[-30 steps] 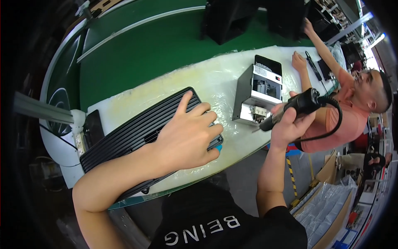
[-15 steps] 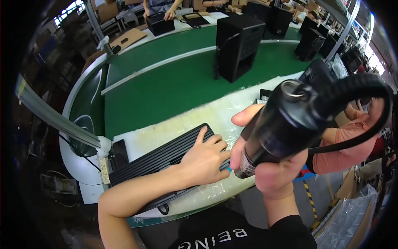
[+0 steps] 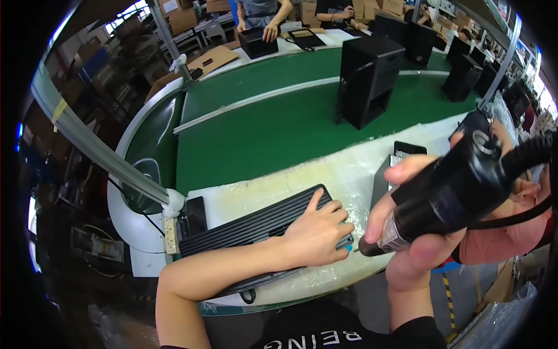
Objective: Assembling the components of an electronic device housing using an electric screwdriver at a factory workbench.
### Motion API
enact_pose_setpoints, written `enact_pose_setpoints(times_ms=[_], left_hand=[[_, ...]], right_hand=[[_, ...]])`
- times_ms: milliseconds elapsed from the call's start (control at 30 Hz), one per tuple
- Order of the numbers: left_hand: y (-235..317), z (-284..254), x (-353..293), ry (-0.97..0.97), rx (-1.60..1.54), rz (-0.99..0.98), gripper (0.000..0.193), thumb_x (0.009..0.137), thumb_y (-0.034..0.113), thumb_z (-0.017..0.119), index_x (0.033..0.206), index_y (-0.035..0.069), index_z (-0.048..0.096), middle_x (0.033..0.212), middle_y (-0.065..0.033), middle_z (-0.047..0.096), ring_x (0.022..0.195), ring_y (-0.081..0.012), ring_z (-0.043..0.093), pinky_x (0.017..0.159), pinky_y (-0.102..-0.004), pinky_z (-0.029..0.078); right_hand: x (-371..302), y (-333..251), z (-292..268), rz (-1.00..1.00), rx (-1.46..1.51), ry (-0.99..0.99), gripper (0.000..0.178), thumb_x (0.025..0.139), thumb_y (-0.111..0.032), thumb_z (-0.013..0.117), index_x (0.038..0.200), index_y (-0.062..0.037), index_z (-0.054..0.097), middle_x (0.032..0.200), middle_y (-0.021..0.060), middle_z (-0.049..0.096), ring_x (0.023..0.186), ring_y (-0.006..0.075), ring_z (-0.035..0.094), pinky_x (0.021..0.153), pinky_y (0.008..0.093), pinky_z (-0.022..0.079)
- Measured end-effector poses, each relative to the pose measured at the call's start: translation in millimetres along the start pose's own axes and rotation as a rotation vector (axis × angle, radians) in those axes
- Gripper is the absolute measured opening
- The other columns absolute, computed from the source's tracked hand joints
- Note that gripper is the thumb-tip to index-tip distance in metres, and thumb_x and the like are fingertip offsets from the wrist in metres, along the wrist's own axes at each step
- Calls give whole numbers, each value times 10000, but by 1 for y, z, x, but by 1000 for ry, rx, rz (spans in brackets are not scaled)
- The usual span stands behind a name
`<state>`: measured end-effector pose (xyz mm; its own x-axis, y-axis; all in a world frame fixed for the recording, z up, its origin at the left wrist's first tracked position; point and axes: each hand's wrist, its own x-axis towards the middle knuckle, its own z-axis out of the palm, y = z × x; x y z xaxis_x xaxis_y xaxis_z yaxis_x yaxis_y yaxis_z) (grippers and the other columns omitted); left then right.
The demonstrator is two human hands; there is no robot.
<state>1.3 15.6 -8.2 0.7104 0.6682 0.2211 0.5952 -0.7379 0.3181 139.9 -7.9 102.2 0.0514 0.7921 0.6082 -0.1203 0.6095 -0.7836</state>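
Observation:
A long black ribbed metal unit (image 3: 256, 224), like a finned housing, lies at a slant on the pale work surface. My left hand (image 3: 318, 232) rests palm down over its right end, fingers apart, one stretched along the far corner. By the thumb shows a small blue spot (image 3: 349, 248); what it belongs to is unclear. Held in my right hand (image 3: 421, 256) is a black cylindrical power screwdriver (image 3: 459, 195), its cable leaving the top end. The tool tilts, its lower tip toward the unit's right end but apart from it. My palm and the tool hide part of each other.
A dark phone-like slab (image 3: 196, 215) lies left of the unit, beside a power strip (image 3: 170, 235). A grey box (image 3: 381, 183) stands behind my right hand. Black speaker cabinets (image 3: 369, 81) stand on the green conveyor (image 3: 250, 136). Co-workers are across and at right.
The view has shifted, so the scene sits further right and lower. The screwdriver now appears lower and further right, a little farther from my left hand, which stays on the unit.

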Motion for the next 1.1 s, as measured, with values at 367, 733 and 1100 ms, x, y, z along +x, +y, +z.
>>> enact_pose_setpoints(times_ms=[367, 733, 1100], left_hand=[[-2, -11, 4, -60, -16, 6, 376, 738, 318, 665, 960, 15, 662, 1005, -149, 594, 1139, -307, 494, 1090, -615, 214], [-1, -5, 2, -80, -33, -8, 364, 739, 326, 675, 926, 14, 663, 1003, -139, 591, 1155, -306, 484, 1091, -620, 216], [-4, -3, 1, -48, -65, 17, 330, 749, 304, 668, 892, 6, 664, 949, -143, 595, 1116, -315, 504, 1078, -631, 237]], right_hand=[[27, -13, -79, 582, 296, -538, 980, 755, -297, 755, 1473, -43, 139, 1167, 188, 565, 890, 302, 629, 741, 366, 513], [102, -28, -86, 359, 27, -1228, 901, 867, -211, 676, 1510, -147, 48, 1241, 200, 524, 1010, 342, 608, 823, 431, 541], [66, 16, -72, -121, -82, -900, 760, 939, -397, 533, 1466, -40, 117, 1054, 234, 591, 743, 257, 618, 656, 339, 546]])
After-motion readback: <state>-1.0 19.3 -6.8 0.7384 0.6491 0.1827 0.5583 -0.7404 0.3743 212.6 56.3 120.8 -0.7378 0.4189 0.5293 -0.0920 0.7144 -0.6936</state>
